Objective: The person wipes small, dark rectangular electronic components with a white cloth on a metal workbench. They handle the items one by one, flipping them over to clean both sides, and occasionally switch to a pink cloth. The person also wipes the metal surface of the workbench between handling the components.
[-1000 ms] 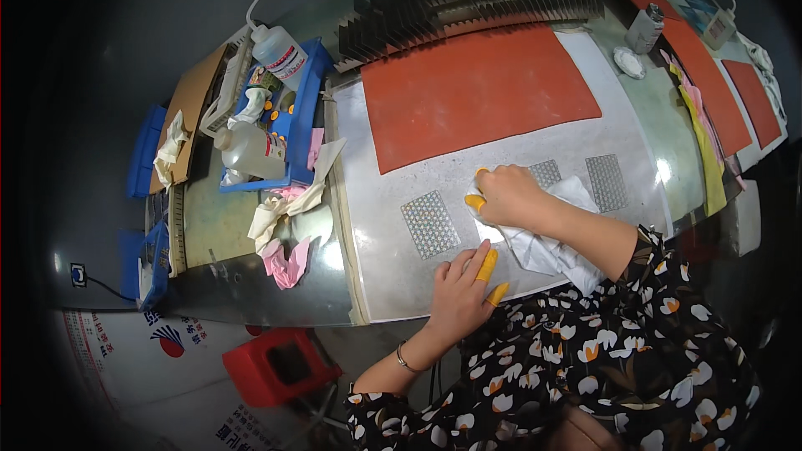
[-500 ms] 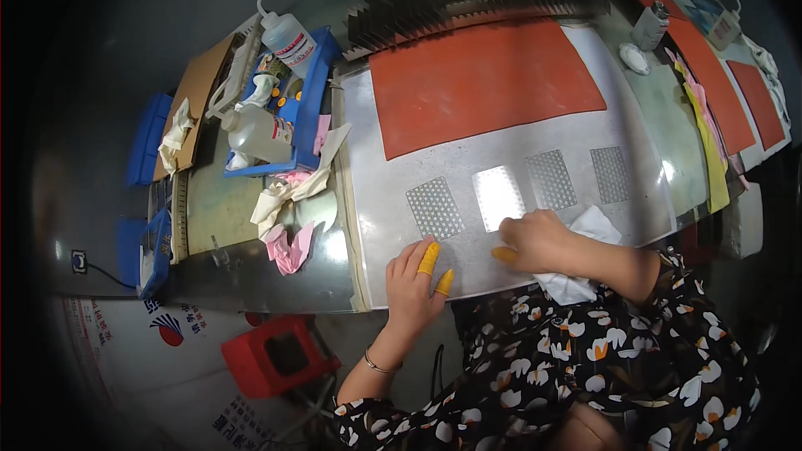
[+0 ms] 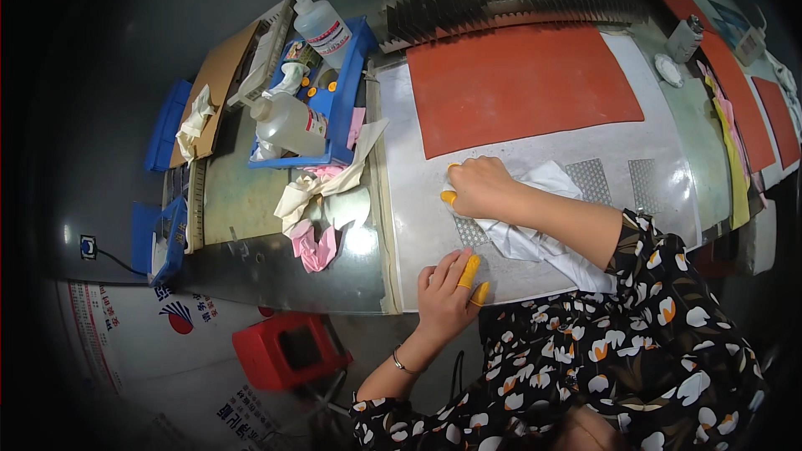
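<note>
My right hand (image 3: 483, 189), with yellow finger cots, is closed on a white cloth (image 3: 539, 242) and presses it over the leftmost perforated metal plate (image 3: 473, 232). Only the lower part of that plate shows. My left hand (image 3: 447, 294) lies flat just below it at the table's front edge, fingers stretched and two of them in yellow finger cots. Two similar plates lie further right: a patterned plate (image 3: 590, 181) beyond my right forearm and another plate (image 3: 645, 186) at the end. The cloth and forearm hide the spot between.
Behind lies a red-orange mat (image 3: 526, 88) on a white sheet (image 3: 401, 200); a rack of dark thin pieces (image 3: 518, 0) stands beyond. A blue tray (image 3: 344, 129) at left carries a squeeze bottle (image 3: 322, 29) and a jug (image 3: 288, 123). Pink and cream cloths (image 3: 313, 242) lie nearby.
My right hand has moved left and away from me with the white cloth, from beside the bright second plate onto the leftmost one. My left hand stays near the front edge.
</note>
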{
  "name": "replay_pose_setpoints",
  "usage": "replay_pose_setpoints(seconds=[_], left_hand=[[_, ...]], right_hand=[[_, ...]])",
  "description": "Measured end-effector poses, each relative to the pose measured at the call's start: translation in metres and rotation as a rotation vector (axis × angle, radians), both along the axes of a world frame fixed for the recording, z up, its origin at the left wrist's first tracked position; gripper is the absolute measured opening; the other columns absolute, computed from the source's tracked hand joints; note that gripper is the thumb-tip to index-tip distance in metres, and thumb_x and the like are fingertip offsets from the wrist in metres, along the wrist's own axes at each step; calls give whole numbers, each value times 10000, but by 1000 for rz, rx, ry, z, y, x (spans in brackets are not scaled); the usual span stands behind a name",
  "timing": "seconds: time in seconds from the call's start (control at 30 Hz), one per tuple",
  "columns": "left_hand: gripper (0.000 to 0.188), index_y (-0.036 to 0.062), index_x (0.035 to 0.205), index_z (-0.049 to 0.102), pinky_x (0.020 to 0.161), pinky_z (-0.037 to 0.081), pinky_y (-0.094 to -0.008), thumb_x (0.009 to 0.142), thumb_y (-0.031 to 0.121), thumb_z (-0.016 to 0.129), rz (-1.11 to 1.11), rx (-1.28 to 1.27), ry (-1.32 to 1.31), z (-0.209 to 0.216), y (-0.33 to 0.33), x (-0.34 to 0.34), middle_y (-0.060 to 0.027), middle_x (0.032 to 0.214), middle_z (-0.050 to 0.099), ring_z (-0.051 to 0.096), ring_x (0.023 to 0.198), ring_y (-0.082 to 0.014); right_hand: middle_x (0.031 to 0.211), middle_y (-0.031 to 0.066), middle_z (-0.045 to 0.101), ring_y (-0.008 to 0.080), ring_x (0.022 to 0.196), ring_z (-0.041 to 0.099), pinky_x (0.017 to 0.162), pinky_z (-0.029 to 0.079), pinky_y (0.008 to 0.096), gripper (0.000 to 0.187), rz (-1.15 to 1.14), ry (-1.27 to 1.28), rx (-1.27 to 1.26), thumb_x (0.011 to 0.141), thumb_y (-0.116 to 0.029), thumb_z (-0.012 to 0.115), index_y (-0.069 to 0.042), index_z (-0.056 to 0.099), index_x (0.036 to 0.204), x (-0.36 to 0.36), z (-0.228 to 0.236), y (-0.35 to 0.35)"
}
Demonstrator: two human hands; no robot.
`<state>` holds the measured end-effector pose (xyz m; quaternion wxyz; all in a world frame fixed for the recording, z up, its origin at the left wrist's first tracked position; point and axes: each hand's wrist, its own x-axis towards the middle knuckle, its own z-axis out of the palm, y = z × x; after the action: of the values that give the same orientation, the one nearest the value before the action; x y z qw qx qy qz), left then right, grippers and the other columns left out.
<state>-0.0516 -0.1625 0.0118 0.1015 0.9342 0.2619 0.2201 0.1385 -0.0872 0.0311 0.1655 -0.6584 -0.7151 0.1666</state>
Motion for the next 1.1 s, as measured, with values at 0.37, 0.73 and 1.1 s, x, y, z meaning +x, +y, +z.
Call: replay_pose_setpoints(seconds=[0.37,0.73,1.1], left_hand=[[452,-11,1162,476,931,332,-381,732,52,601,98,-411,-345,-3,5,-14,-153,1138,521,493,1062,-259],[790,-39,1272,352,982,276,-420,661,284,734,-301,-271,32,53,7,172,-207,1255,411,381,1163,-343],[985,-49,1303,306,939,247,-430,566,382,795,-235,-261,390,38,-54,303,-207,1195,332,316,1126,-347]], right_hand=[[643,194,613,330,627,627,559,490,411,122,76,166,-94,623,-107,588,6,606,667,-18,5,-70],[770,131,620,214,709,592,628,444,319,239,66,812,-301,760,-231,650,-8,594,825,128,45,-240],[721,-25,534,58,687,463,640,376,214,153,-622,1203,185,806,-153,605,-8,567,774,277,-19,-343]])
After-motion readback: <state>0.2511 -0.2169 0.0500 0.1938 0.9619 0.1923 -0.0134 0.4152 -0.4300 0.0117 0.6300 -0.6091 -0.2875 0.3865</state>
